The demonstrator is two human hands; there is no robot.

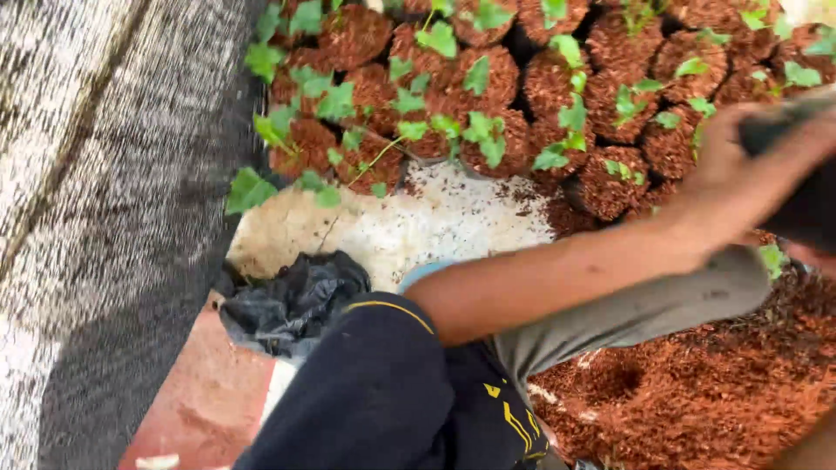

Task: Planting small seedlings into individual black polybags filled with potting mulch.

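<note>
Dark blue trousers (383, 409) with thin yellow lines are sitting closest to us, bent at the knee and looking soft and smooth. One bare arm (557, 278) is reaching across them toward the right. At its end, the left hand (749, 174) is curling its fingers around a black bag pot (797, 165), gripping it near the top; the picture is blurry there, so what is inside that pot is too hard to see. Only a small bit of another arm is showing at the bottom right corner, and its right hand is staying outside the picture, so I cannot tell if it is open or closed. Under the held pot, a big heap of red-brown crumbly soil (714, 392) is lying loose, with a small dip in it. Behind the arm, many little round pots (488, 113) are standing close together in rows, touching each other. Each one is filled to the top with the same rough red-brown stuff, and small green leafy plants (483, 130) are poking out of them. In front of the rows, a pale speckled sheet (409, 226) is lying flat with crumbs on it. A pile of crinkly, shiny black plastic bags (292, 300) is sitting beside the knee. On the left, grey woven netting (104, 218) is stretching out, looking rough.
</note>
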